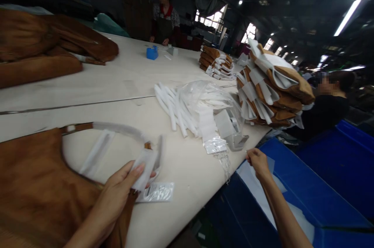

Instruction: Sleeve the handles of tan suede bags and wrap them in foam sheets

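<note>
A brown suede-like bag (37,185) lies at the left, its looped strap (122,126) partly covered in white padding. My left hand (119,182) is closed on a white foam wrap (144,168) around the strap's near end, thumb on top. Just below it, a barcode label in a clear sleeve (160,192) rests on the table. Past the table's right edge, my right hand (258,162) is raised with its fingers pinched together. Anything in that pinch is too small to make out. Nearest to it is a grey tape dispenser (238,142).
White foam tubes (172,109) and a clear plastic bag (201,92) lie mid-table. Stacked brown bags (277,84) stand at the right, beside blue bins (298,185). More brown bags (52,45) lie far left. A person (165,22) stands behind the table; another (330,104) is at right.
</note>
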Demonstrator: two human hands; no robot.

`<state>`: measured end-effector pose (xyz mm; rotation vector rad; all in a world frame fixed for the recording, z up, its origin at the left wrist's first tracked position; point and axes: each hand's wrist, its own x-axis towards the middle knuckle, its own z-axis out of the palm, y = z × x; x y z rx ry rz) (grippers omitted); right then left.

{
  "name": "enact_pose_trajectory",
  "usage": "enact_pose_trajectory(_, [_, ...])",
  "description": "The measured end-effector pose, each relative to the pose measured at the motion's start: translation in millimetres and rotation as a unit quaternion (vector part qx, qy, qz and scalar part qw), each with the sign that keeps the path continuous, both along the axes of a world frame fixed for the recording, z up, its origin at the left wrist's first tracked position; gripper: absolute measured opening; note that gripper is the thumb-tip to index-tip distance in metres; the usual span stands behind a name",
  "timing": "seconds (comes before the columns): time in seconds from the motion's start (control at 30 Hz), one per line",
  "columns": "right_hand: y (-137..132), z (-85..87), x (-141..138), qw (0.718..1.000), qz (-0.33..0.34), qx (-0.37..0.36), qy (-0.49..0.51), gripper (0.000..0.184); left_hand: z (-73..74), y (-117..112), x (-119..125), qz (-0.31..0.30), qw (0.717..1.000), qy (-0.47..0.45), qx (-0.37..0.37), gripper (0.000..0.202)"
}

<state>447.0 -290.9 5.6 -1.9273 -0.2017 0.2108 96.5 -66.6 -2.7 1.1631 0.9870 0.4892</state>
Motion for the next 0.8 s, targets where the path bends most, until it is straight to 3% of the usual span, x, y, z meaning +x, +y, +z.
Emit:
enact_pose_trajectory(0.1, [-4.1, -1.4, -31.2, 0.997, 0.062, 0.006, 0.045, 0.031, 8.6, -9.1, 4.7, 0.007, 0.999, -0.031, -0.005, 0.055])
enact_pose_trajectory(0.17, [4.9, 7.4, -62.5, 0.978, 0.184, 0.031, 0.098, 0.032, 8.5, -11.3, 7.2, 0.006, 0.999, -0.050, -0.005, 0.052])
enact_pose_trajectory(0.3, [55.0, 36.1, -135.4, 0.879, 0.420, 0.127, 0.186, 0.027, 5.4, -14.9, 6.7, 0.004, 0.997, -0.082, -0.006, 0.047])
enact_pose_trajectory(0.4, [101.6, 38.4, -175.2, 0.800, 0.529, 0.165, 0.228, 0.026, 6.3, -17.4, 4.5, 0.005, 0.995, -0.098, 0.015, 0.041])
enact_pose_trajectory(0.47, [125.4, 26.1, -189.2, 0.786, 0.551, 0.156, 0.233, 0.029, 6.7, -17.9, 3.0, -0.002, 0.994, -0.103, 0.043, 0.037])
enact_pose_trajectory(0.63, [146.8, -8.1, -198.3, 0.818, 0.511, 0.117, 0.235, 0.038, 3.0, -16.3, -0.4, -0.022, 0.992, -0.109, 0.053, 0.035])
enact_pose_trajectory(0.8, [148.4, -10.8, -201.9, 0.811, 0.511, 0.118, 0.259, 0.042, 0.7, -15.3, -1.7, -0.035, 0.990, -0.135, 0.011, 0.034])
